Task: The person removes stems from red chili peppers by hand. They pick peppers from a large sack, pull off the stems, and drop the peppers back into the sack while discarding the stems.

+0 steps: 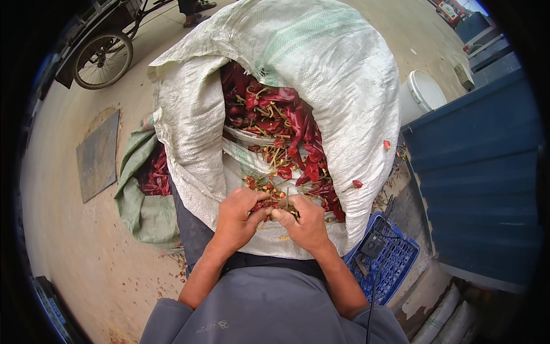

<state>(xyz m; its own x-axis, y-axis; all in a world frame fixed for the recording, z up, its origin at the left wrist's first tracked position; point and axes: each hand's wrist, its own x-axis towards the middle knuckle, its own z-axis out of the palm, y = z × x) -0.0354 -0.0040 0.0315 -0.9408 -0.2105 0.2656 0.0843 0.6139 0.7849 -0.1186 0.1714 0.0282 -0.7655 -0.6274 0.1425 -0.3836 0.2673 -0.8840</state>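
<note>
A large white woven sack lies open across my lap, its rim folded back. Inside are many dried red chili peppers, with loose stems and caps scattered over the near inner side. Both hands meet thumb to thumb low in the opening. My left hand is closed on a dried red chili. Close against it, my right hand is closed in a pinch. A thin upright sliver and something brownish show at its fingertips, too small to name.
A green sack of red chilies stands on the left, near a flat grey board. To the right are a blue plastic crate with a black cable and box, a white bucket and a blue metal panel. A cart wheel and a person's feet appear far left.
</note>
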